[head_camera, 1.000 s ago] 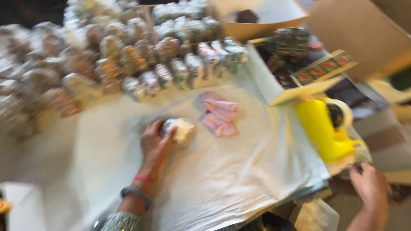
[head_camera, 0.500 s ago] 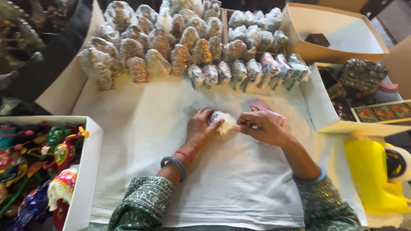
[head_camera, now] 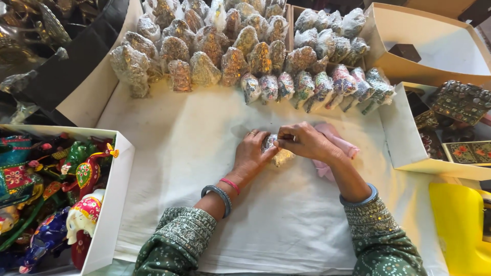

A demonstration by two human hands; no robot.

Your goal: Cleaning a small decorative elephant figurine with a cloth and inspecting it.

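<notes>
Here, in the head view, both hands meet near the middle of a white cloth [head_camera: 169,168] spread over the table. The left hand [head_camera: 251,152] lies with its palm down and its fingers curled round the near side of a small wrapped figure [head_camera: 279,153], a glittery thing in clear plastic that rests on the cloth. The right hand [head_camera: 306,141] comes in from the other side and pinches the top of the same figure between thumb and fingertips, so both hands are closed on it and touch each other over it. Most of the figure is hidden under the fingers; only a pale, shiny part shows below them. Just behind the right hand lies a pink cloth [head_camera: 338,145], partly covered by the wrist.

Along the far edge of the white cloth stand rows of wrapped figures [head_camera: 240,56], gold ones at the left and coloured ones at the right, packed close together. At the near left a white box [head_camera: 113,194] holds painted toy animals [head_camera: 84,171]. At the right an open cardboard box [head_camera: 434,51] sits behind a tray of patterned boxes [head_camera: 460,102], and a yellow container [head_camera: 458,225] stands at the near right corner, well apart from the hands.
</notes>
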